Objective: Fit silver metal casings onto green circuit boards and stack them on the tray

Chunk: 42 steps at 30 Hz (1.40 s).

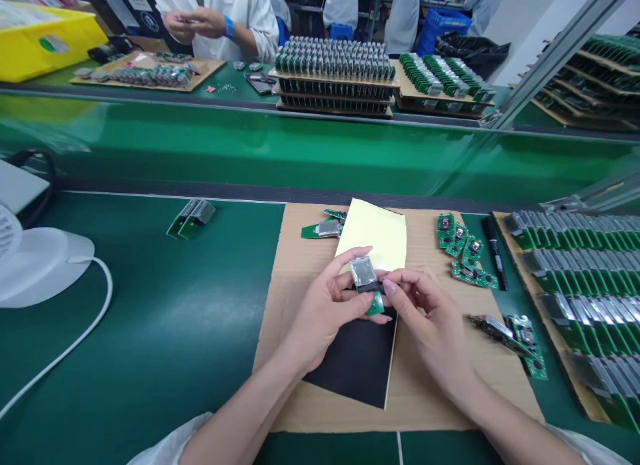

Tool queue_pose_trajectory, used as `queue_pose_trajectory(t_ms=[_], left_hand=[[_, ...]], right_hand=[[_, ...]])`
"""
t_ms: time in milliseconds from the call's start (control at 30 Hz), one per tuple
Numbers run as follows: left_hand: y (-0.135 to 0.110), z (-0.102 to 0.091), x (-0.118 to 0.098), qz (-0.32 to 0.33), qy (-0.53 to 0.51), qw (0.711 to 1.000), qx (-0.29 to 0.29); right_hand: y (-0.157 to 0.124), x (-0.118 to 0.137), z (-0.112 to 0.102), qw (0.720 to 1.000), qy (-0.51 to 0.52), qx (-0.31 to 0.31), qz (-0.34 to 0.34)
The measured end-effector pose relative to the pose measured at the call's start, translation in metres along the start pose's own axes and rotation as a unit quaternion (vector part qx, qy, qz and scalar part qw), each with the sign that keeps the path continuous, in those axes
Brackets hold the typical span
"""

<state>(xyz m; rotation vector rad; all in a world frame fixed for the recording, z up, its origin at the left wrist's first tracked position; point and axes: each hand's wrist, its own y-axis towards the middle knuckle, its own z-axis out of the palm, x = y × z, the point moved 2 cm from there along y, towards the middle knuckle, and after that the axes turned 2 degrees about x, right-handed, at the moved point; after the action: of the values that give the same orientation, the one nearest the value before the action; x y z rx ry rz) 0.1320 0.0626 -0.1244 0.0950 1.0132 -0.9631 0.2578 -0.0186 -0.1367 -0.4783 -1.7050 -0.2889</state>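
Note:
My left hand point(333, 301) is closed round a small green circuit board point(376, 305) with a silver rectangular part point(363, 271) on it. A narrow black strip point(371, 287) lies across the board just below the silver part. At the board's right side, my right hand point(425, 311) pinches the end of this strip between thumb and fingers. Beneath both hands is a sheet with a pale yellow part point(375, 228) and a black part point(353, 361). The strip's far end is hidden by my fingers.
A cardboard sheet point(285, 358) carries several loose circuit boards point(461, 245). To the right are a black marker point(495, 253) and a tray of upright boards point(575, 311). A white fan base point(47, 268) stands left. Behind the clear partition point(250, 148), a co-worker point(225, 11) handles something small.

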Motion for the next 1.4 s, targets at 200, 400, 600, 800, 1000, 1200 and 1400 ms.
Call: queue_pose_trajectory(t_ms=[200, 400, 600, 800, 1000, 1200, 1400], left_hand=[[-0.001, -0.001, 0.001, -0.006, -0.004, 1.0, 0.006], [0.0, 0.0, 0.001, -0.006, 0.015, 1.0, 0.002], [0.0, 0.003, 0.001, -0.013, 0.013, 1.0, 0.012], [-0.002, 0.003, 0.0, -0.019, 0.004, 1.0, 0.021], [-0.001, 0.0, -0.001, 0.011, 0.019, 1.0, -0.021], [-0.001, -0.001, -0.004, -0.013, -0.005, 1.0, 0.014], [-0.001, -0.003, -0.002, -0.036, -0.023, 0.996, 0.076]], right_hand=[[0.006, 0.0, -0.001, 0.998, 0.046, 0.029, 0.029], [0.011, -0.002, -0.003, 0.992, 0.067, 0.078, 0.077], [0.008, 0.001, -0.003, 0.999, -0.018, 0.044, -0.005], [-0.004, 0.017, -0.001, 0.942, -0.201, -0.017, -0.266], [-0.007, 0.022, -0.005, 0.938, -0.21, -0.042, -0.272], [0.007, 0.016, -0.013, 0.995, -0.036, 0.089, -0.023], [0.014, 0.011, -0.015, 0.983, 0.096, 0.128, 0.09]])
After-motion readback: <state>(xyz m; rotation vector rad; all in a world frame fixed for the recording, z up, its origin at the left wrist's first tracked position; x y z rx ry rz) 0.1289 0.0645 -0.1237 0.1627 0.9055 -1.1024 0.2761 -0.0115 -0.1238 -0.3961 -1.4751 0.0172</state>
